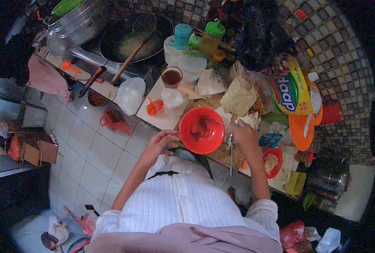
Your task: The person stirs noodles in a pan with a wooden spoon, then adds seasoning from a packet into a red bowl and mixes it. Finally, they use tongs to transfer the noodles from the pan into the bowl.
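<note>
A red plastic bowl [192,145] is near the front edge of the cluttered counter, its inside wet with some residue at the bottom. At its left rim is my left hand [157,145], fingers apart and fingertips at or very near the bowl's side. My right hand [245,137] is to the right of the bowl, fingers curled downward beside pale shreds; what they hold, if anything, is hidden. Just left of that hand lies a metal spoon [231,162], its handle toward me. Behind the bowl stands a bag of pale crumbly stuff [239,98].
A wok [107,44] with a wooden-handled strainer [130,61] sits on the stove, back left. A glass of dark liquid [171,78], bottles [212,38] and a yellow packet [295,90] crowd the counter. A smaller red bowl [279,168] holds shreds. Another person [57,230] is low at left.
</note>
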Demonstrator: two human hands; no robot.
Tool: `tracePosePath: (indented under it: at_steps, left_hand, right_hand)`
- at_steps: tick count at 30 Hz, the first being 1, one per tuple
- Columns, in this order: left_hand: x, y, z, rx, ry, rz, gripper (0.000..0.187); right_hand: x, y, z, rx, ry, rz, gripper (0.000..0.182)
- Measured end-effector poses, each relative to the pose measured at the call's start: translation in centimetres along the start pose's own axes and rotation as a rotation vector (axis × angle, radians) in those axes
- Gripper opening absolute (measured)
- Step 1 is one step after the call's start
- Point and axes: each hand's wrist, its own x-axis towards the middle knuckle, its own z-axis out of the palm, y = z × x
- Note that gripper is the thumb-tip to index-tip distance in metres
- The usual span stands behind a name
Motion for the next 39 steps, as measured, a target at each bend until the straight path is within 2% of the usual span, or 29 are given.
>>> tracePosePath:
  at_steps: [3,5,9,11,15,17,18,21,23,24,26,27,29,32,39]
  left_hand:
    - [0.0,0.0,-0.2,-0.01,-0.001,0.013,0.029]
    - [-0.2,-0.1,-0.3,-0.031,0.004,0.013,0.029]
    - [-0.2,-0.4,-0.4,-0.037,0.012,0.016,0.028]
    - [-0.2,-0.6,-0.6,-0.038,0.007,0.013,0.028]
    - [0.1,-0.3,-0.6,-0.026,-0.009,0.0,0.028]
    - [0.0,-0.2,-0.6,-0.022,0.007,-0.002,0.028]
    - [-0.1,-0.1,-0.6,-0.021,0.007,-0.003,0.028]
    - [-0.1,-0.3,-0.8,-0.017,0.002,0.008,0.028]
    - [-0.1,-0.6,-0.8,-0.015,-0.003,0.017,0.028]
    - [-0.1,-0.6,-0.8,-0.021,0.0,0.014,0.028]
    - [-0.2,-0.5,-0.8,-0.029,0.004,0.013,0.029]
    - [-0.2,-0.4,-0.8,-0.031,-0.002,0.017,0.029]
    - [-0.3,-0.2,-0.9,-0.038,-0.001,0.024,0.029]
    - [-0.2,-0.4,-0.8,-0.015,0.02,0.012,0.029]
    - [-0.2,-0.4,-1.0,-0.03,0.03,0.019,0.029]
  right_hand:
    - [0.0,0.2,0.4,-0.005,0.101,-0.016,0.012]
    - [-0.5,1.0,0.4,0.078,-0.13,-0.015,0.013]
    - [-0.1,1.5,0.1,0.221,-0.207,-0.034,0.014]
    - [0.5,1.7,1.3,0.229,-0.003,-0.049,0.015]
    - [0.7,1.4,1.7,0.075,0.061,0.062,0.016]
    - [-0.3,0.6,-0.4,-0.084,-0.103,0.028,0.017]
    - [-0.5,0.3,-1.1,-0.085,-0.103,0.027,0.017]
    - [-0.7,-0.1,-2.0,0.088,-0.219,-0.04,0.015]
    - [-0.1,0.0,-1.6,0.102,-0.071,-0.104,0.013]
    - [0.1,0.0,-1.3,0.103,-0.071,-0.103,0.013]
    - [0.4,0.0,-0.7,0.109,0.132,-0.084,0.013]
    - [0.5,0.4,-0.2,0.109,0.133,-0.086,0.013]
    - [0.6,1.6,0.6,-0.085,-0.078,-0.008,0.014]
    - [-0.7,1.1,-1.1,-0.073,-0.2,-0.053,0.016]
    - [-0.3,-1.0,-0.7,0.148,-0.294,-0.096,0.021]
